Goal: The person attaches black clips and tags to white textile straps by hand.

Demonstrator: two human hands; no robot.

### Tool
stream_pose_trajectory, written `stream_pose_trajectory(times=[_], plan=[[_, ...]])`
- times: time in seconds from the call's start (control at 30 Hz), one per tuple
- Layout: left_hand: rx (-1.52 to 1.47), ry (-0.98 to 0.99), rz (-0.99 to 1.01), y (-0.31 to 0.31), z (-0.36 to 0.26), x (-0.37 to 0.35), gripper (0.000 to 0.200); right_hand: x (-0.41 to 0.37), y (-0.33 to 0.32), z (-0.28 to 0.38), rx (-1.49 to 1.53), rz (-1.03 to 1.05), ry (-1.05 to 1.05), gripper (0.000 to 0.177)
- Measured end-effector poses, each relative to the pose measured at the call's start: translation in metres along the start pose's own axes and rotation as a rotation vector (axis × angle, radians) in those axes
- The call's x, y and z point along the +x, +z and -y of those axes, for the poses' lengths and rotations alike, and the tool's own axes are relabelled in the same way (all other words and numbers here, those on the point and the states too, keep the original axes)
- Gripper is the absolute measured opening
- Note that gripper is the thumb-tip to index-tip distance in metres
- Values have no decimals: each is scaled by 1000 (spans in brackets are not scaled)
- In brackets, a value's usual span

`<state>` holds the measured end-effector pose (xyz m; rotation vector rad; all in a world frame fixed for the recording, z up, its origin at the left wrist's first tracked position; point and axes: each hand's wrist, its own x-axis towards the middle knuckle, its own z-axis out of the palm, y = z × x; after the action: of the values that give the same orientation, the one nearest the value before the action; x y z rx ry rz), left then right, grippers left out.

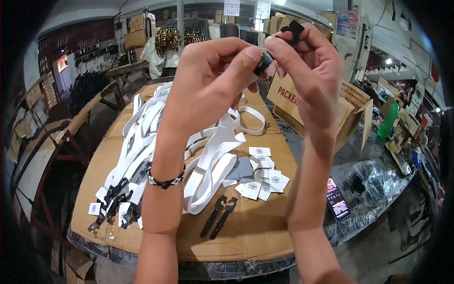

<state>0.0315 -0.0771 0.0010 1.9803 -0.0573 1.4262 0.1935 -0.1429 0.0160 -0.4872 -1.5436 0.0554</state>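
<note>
Both my hands are raised in front of me, close together above the cardboard-covered table [255, 244]. My right hand [309, 71] pinches a black plastic hanger [294, 32], whose notched end sticks out above the fingers. A dark strip [263, 64] shows between the fingertips of my left hand [213, 75], which is closed on it; I cannot tell whether it is part of the same hanger. Below, two similar black hangers [222, 217] lie side by side. White belts [208, 175] are spread behind them, next to a pile of white barcode tags [262, 177] and a grey piece [242, 169].
More white belts with black hangers [116, 203] attached lie at the left. On the right are a phone [337, 199], clear plastic wrap [371, 182], an open cardboard box [347, 106] and a green bottle [388, 120]. A wooden bench [90, 113] stands left of the table.
</note>
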Motion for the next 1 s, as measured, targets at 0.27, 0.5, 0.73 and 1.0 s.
stream_pose_trajectory(times=[0.27,0.5,0.73,1.0], plan=[[324,227,-142,13,8,-2,21,0,-11,-4,-38,173,46,22],[220,270,-148,15,12,-3,19,2,-15,-17,133,234,11,31],[113,253,-75,10,12,-3,24,1,-7,-21,178,204,-39,32],[-113,137,29,17,16,-3,40,0,-17,-22,71,79,13,30]])
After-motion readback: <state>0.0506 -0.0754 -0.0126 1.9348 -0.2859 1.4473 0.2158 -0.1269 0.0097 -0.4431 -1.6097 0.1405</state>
